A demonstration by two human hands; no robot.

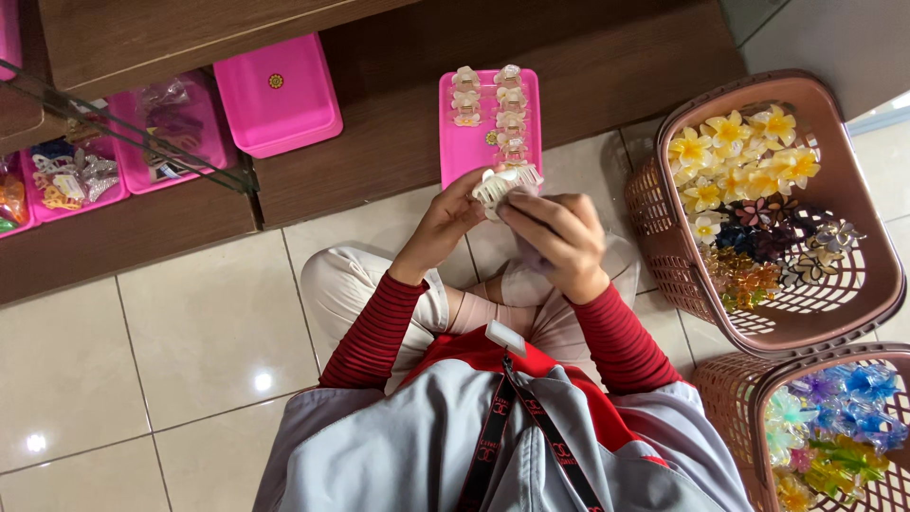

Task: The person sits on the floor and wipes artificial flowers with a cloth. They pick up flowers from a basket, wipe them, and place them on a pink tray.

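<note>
Left hand: the person's left hand (445, 220) has its fingers pinched on one end of a small white plastic claw hair clip (502, 183), so closed on the clip.
Right hand: the right hand (559, 237) is curled over the clip's other side, fingertips touching it; looks like a grip, closed on the same clip.
Clip location: held up between both hands, right above the near end of a long pink plastic tray (471, 142) on the floor.
Tray contents: two rows of pale little hair clips (510, 114) sit along it.
Seating: the person sits cross-legged on shiny beige floor tiles (190, 332), red striped sleeves showing.
Right side: a brown plastic basket (853, 294) full of yellow flower hair clips (739, 161) with darker ones below; a second brown basket (735, 398) nearby holds translucent coloured clips (834, 427).
Back left: a square pink lid (277, 95) and pink bins of accessories (71, 175) on the wooden shelf.
</note>
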